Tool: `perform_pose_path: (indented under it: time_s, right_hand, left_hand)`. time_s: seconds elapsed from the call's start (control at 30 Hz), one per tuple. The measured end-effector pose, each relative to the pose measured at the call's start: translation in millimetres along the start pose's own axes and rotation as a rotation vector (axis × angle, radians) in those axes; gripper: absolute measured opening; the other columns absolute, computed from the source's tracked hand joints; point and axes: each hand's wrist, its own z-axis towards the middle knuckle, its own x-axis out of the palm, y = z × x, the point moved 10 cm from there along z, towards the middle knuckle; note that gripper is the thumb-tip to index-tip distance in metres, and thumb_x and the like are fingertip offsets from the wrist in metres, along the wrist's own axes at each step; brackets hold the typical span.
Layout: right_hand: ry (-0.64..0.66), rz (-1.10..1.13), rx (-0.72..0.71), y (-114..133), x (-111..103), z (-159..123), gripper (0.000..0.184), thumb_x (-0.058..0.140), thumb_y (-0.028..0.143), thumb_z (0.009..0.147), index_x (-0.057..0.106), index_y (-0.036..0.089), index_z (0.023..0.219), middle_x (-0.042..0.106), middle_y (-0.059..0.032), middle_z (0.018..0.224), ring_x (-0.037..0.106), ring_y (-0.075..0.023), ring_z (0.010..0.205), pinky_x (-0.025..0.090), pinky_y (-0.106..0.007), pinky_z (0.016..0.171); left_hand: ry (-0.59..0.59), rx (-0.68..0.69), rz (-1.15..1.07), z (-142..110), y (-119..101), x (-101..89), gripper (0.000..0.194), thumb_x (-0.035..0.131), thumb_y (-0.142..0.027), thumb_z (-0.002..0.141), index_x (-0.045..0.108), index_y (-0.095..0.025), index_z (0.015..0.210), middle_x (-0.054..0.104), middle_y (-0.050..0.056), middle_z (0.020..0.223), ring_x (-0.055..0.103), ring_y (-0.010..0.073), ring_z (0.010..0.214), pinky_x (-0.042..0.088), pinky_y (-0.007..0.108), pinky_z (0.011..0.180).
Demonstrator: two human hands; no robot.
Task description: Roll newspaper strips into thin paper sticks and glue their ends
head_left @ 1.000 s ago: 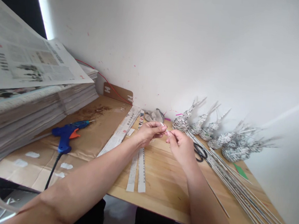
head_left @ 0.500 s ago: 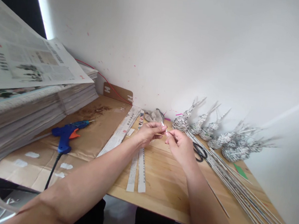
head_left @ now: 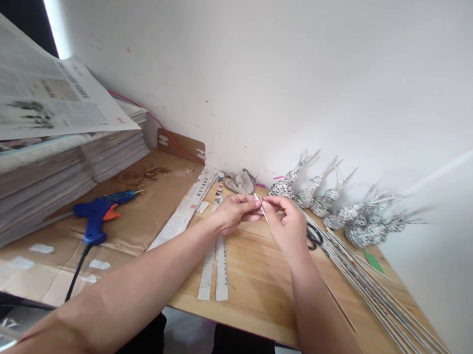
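Note:
My left hand [head_left: 237, 211] and my right hand [head_left: 285, 218] meet above the wooden tabletop [head_left: 252, 287], thumbs and fingertips pinched around a small, thin roll of white paper [head_left: 264, 211]. Most of the roll is covered by the fingers. Under my left hand two narrow newspaper strips [head_left: 221, 277] lie side by side, partly hidden by the wrist. Black-handled scissors [head_left: 314, 236] rest just beyond my right wrist, partly covered by it. Behind the hands a crumpled grey cloth [head_left: 241, 181] sits against the wall.
To the left, a blue glue gun [head_left: 96, 216] lies on cardboard [head_left: 147, 213] beside a tall newspaper stack [head_left: 111, 156]. Long thin paper rods [head_left: 378, 297] stretch along the right. Several woven paper figures [head_left: 350, 216] line the wall. Wider newspaper strips [head_left: 191, 203] border the cardboard.
The view has shifted slightly. My right fingers have curled closer to my left fingertips, and the paper roll now tilts down along my right thumb.

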Motion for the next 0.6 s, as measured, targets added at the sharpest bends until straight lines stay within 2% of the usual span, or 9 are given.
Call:
perform_pose_path:
  time_s: [0.23, 0.5, 0.6]
  right_hand:
    - [-0.015, -0.003, -0.002, 4.1, 0.0, -0.9, 0.020, 0.060, 0.035, 0.080, 0.067, 0.021, 0.091, 0.069, -0.0044, 0.092, 0.062, -0.0174, 0.078, 0.048, -0.029, 0.071]
    - [-0.028, 0.037, 0.101, -15.5, 3.9, -1.6, 0.021, 0.055, 0.037, 0.082, 0.064, 0.019, 0.084, 0.068, -0.0031, 0.074, 0.060, -0.0155, 0.062, 0.046, -0.026, 0.059]
    - [-0.038, 0.024, 0.094, -15.4, 2.6, -1.4, 0.022, 0.053, 0.038, 0.083, 0.064, 0.019, 0.084, 0.068, -0.0030, 0.073, 0.060, -0.0155, 0.061, 0.046, -0.026, 0.058]
  left_hand:
    - [0.012, 0.022, 0.016, 0.8, 5.3, 3.1, 0.031, 0.082, -0.031, 0.058, 0.065, -0.009, 0.073, 0.066, 0.003, 0.070, 0.064, 0.0116, 0.067, 0.052, 0.024, 0.069]
    - [-0.016, -0.029, 0.058, -3.6, 10.1, 8.8, 0.032, 0.084, -0.028, 0.054, 0.067, -0.008, 0.073, 0.068, 0.005, 0.069, 0.065, 0.0118, 0.063, 0.054, 0.022, 0.065]
    - [-0.012, -0.037, 0.065, -3.0, 11.2, 7.1, 0.031, 0.083, -0.027, 0.056, 0.066, -0.009, 0.074, 0.068, 0.006, 0.069, 0.066, 0.0126, 0.063, 0.054, 0.022, 0.065]
